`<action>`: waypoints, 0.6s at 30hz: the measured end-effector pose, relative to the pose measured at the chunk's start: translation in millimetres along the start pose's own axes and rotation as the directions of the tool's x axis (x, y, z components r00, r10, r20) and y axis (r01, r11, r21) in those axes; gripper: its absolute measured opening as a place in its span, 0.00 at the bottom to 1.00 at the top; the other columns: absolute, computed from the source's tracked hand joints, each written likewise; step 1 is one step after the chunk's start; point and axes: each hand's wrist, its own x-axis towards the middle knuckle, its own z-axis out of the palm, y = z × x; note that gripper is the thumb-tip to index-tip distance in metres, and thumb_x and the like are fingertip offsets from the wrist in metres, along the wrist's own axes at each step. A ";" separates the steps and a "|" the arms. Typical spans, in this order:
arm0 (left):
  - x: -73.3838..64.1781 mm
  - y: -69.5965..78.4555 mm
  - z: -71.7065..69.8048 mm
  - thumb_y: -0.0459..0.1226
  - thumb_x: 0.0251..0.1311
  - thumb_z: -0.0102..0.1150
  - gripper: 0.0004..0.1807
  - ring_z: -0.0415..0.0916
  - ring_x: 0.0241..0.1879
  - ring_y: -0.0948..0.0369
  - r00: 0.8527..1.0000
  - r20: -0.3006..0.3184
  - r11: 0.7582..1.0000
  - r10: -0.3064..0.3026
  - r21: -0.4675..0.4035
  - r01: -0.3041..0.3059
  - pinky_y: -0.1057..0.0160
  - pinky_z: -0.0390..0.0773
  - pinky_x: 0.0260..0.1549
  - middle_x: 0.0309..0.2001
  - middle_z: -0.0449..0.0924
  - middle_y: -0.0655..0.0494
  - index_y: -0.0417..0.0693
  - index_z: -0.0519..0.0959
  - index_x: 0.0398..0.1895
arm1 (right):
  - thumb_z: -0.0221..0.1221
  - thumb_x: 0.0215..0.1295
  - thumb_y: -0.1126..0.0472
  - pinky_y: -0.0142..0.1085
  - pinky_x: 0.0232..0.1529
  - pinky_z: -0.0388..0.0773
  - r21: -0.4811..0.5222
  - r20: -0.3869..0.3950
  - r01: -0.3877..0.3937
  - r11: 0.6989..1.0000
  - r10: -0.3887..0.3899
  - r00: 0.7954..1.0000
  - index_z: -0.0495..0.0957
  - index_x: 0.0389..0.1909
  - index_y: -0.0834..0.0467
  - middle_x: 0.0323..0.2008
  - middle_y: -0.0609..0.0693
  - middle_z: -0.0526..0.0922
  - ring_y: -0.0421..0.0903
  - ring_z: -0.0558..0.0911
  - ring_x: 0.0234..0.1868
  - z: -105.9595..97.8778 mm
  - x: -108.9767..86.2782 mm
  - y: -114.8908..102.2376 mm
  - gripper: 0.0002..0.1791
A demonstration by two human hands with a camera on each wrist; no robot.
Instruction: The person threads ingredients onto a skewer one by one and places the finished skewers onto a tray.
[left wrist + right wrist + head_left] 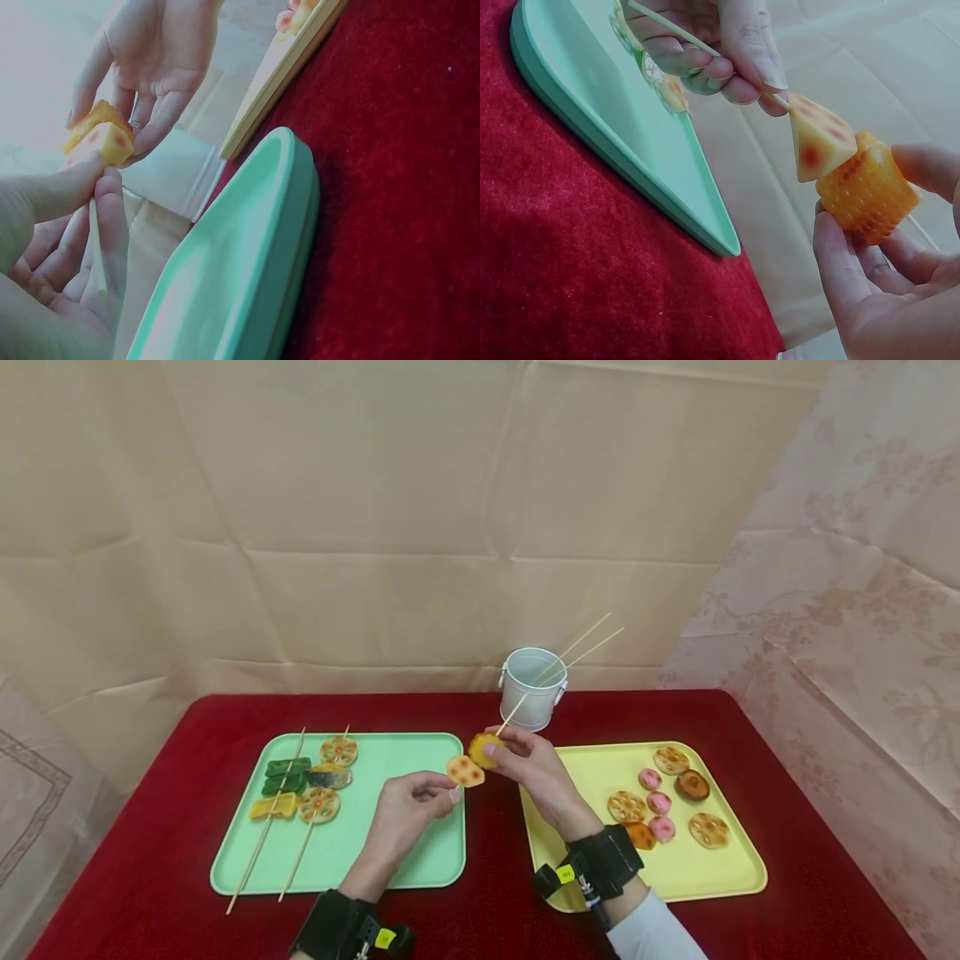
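Observation:
My left hand (408, 810) pinches the lower end of a thin wooden skewer (676, 30) between thumb and fingers. A pale yellow wedge-shaped food piece with reddish-brown spots (821, 142) sits on that skewer, just beyond the left fingertips. Against the wedge is a chunk of corn (871, 193), which my right hand (538, 768) grips between thumb and fingers. Past the corn the thin tip of a stick shows, pointing at the white bucket (528, 714). The hole through the corn is hidden. Both hands are raised between the two trays.
On the left, a green tray (390, 760) bears two loaded skewers whose lower ends overhang its front edge. A yellow tray (720, 877) on the right holds several loose food pieces. Two bare skewers lean in the bucket. Red cloth (487, 910) covers the table.

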 end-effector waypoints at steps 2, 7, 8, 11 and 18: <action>0.5 -0.4 -0.7 0.33 0.59 0.73 0.08 0.83 0.31 0.59 1.000 0.016 1.000 -0.009 -0.018 0.009 0.62 0.81 0.34 0.31 0.87 0.52 0.40 0.87 0.40 | 0.64 0.72 0.61 0.38 0.55 0.81 -0.003 0.000 0.001 1.000 -0.001 1.000 0.75 0.64 0.67 0.54 0.60 0.84 0.46 0.84 0.51 0.5 -1.0 -0.9 0.24; 1.4 -0.9 -1.4 0.31 0.59 0.72 0.09 0.81 0.29 0.60 0.998 0.055 0.998 -0.011 -0.060 0.014 0.65 0.78 0.33 0.30 0.86 0.50 0.36 0.85 0.41 | 0.64 0.71 0.60 0.37 0.55 0.81 -0.004 -0.004 -0.003 1.000 0.003 1.000 0.76 0.63 0.65 0.54 0.59 0.84 0.47 0.84 0.51 1.3 -2.9 -2.2 0.23; 1.3 -0.7 -1.4 0.31 0.59 0.72 0.09 0.81 0.29 0.61 0.998 0.060 0.998 -0.009 -0.064 0.013 0.66 0.78 0.32 0.30 0.86 0.50 0.36 0.85 0.41 | 0.64 0.72 0.60 0.37 0.55 0.81 -0.003 -0.003 -0.004 1.000 0.004 1.000 0.76 0.63 0.65 0.54 0.59 0.84 0.47 0.84 0.51 1.5 -3.2 -2.6 0.23; 1.0 -0.6 -1.5 0.31 0.59 0.72 0.11 0.81 0.29 0.61 0.998 0.063 0.999 -0.007 -0.053 0.010 0.66 0.78 0.32 0.31 0.86 0.50 0.34 0.85 0.42 | 0.64 0.71 0.60 0.38 0.56 0.81 -0.009 0.004 -0.010 1.000 0.010 1.000 0.76 0.63 0.64 0.54 0.59 0.84 0.48 0.84 0.51 2.0 -4.1 -3.1 0.23; 1.5 -0.8 -2.1 0.35 0.61 0.73 0.06 0.81 0.29 0.61 0.999 0.041 0.998 -0.015 0.061 0.013 0.64 0.77 0.32 0.28 0.87 0.53 0.41 0.90 0.35 | 0.65 0.71 0.59 0.39 0.56 0.81 -0.043 0.017 0.001 0.999 0.000 1.000 0.77 0.63 0.64 0.53 0.59 0.84 0.49 0.84 0.50 2.5 -4.4 -0.7 0.23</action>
